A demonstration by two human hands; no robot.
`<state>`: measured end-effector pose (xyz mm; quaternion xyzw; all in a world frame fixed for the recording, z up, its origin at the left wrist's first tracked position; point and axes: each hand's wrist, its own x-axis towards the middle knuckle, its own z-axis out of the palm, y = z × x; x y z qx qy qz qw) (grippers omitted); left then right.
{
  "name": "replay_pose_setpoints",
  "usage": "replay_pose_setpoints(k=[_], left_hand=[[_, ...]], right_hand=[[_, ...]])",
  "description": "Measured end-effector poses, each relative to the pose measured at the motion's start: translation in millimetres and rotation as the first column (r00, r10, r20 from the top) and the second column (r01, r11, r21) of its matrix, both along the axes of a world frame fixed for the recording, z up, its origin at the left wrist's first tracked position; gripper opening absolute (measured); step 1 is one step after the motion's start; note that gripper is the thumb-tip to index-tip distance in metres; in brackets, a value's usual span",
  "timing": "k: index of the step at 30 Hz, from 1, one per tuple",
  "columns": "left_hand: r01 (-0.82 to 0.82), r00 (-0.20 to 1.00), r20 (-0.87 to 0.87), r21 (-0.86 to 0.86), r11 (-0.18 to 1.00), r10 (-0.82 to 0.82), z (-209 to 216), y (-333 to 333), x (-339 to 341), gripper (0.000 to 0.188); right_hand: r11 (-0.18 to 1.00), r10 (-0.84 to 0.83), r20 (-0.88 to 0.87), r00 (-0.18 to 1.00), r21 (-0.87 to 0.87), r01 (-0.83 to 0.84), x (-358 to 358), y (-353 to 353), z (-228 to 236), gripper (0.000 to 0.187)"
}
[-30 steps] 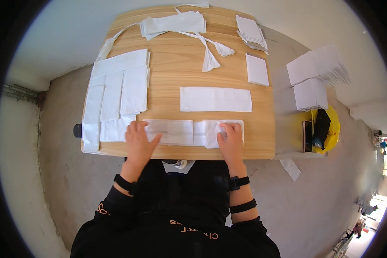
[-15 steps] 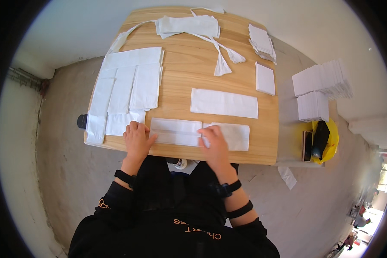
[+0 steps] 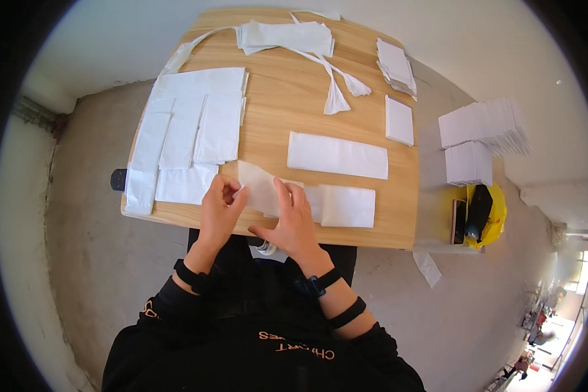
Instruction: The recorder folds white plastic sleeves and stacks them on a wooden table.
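A long white folded sheet (image 3: 349,207) lies along the near edge of the table, its thin left end raised into a flap (image 3: 257,185). My left hand (image 3: 218,210) pinches the left edge of that flap between thumb and fingertips. Over the middle of the sheet is my right hand (image 3: 293,219), fingers and thumb spread apart, the fingertips resting at the flap's right side. Just beyond them, a second white folded strip (image 3: 338,155) lies flat on the wood.
White sheets (image 3: 183,124) are stacked at the table's left. A white bundle with ties (image 3: 286,38) lies at the far side. Card stacks (image 3: 399,120) sit on the right. Beside the table are white stacks (image 3: 480,124) and a yellow bag (image 3: 498,215).
My left hand has lifted the sheet's left end, which lay flat before. My right hand has moved left, toward the left one, with its fingers now spread.
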<state>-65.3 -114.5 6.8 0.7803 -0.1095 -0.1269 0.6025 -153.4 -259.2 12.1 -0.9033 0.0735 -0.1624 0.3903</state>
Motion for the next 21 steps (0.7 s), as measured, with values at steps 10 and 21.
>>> replay_pose_setpoints(k=[10,21], left_hand=[[0.354,0.829,0.433,0.084,0.932,-0.354,47.4,-56.2,-24.1,0.081],[0.167,0.843,0.451,0.299,0.939,-0.294,-40.9,-78.3,-36.0,0.053]], right_hand=[[0.706,-0.460,0.097,0.883,0.644,0.296,-12.5,-42.1,7.5,0.037],[-0.003,-0.677,-0.167,0.717,0.975,0.224,-71.0,-148.6,22.9,0.034]])
